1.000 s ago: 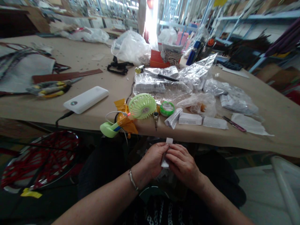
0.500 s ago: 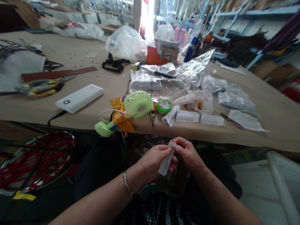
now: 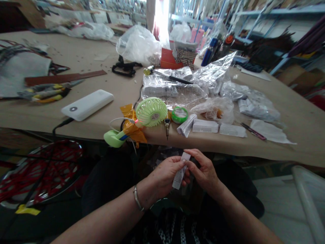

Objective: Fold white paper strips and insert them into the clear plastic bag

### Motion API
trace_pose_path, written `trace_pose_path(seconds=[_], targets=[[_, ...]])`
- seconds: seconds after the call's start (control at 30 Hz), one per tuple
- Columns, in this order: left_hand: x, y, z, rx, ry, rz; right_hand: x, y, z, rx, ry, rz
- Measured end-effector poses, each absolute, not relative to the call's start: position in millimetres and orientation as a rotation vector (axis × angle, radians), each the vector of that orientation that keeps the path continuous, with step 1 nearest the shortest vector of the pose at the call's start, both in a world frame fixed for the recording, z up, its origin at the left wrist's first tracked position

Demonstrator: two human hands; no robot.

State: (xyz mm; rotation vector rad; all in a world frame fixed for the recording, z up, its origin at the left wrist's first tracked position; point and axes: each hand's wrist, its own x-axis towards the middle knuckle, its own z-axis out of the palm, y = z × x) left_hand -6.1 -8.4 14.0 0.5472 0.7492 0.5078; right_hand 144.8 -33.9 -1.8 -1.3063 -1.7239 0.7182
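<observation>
My left hand pinches a narrow white printed label between thumb and fingers, over my lap and just off the table's front edge. Against the label's upper end is my right hand, its thumb at the side of the strip and its index finger at the top corner. Small print covers the lower part of the label. On the table edge beyond lie a fanned stack of similar labels, a flat pile of labels and another label strip.
A green fan is taped at the table edge beside a soldering-iron-like tool and a round green container. Tweezers, a white power bank, pliers, a hammer and plastic bags lie around.
My right thumb and index finger have spread from a tight pinch at the label's top, uncovering more of its upper end. My left hand keeps its hold. The view has shifted slightly.
</observation>
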Motion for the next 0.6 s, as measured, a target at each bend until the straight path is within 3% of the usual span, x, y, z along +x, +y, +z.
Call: trace_pose_path(seconds=[0.33, 0.6], targets=[[-9, -9, 11, 0.551, 0.746, 0.519, 143, -35, -5, -1.379, -1.602, 0.804], [-9, -11, 10, 0.629, 0.827, 0.599, 132, -26, -9, -1.257, -0.989, 1.385]])
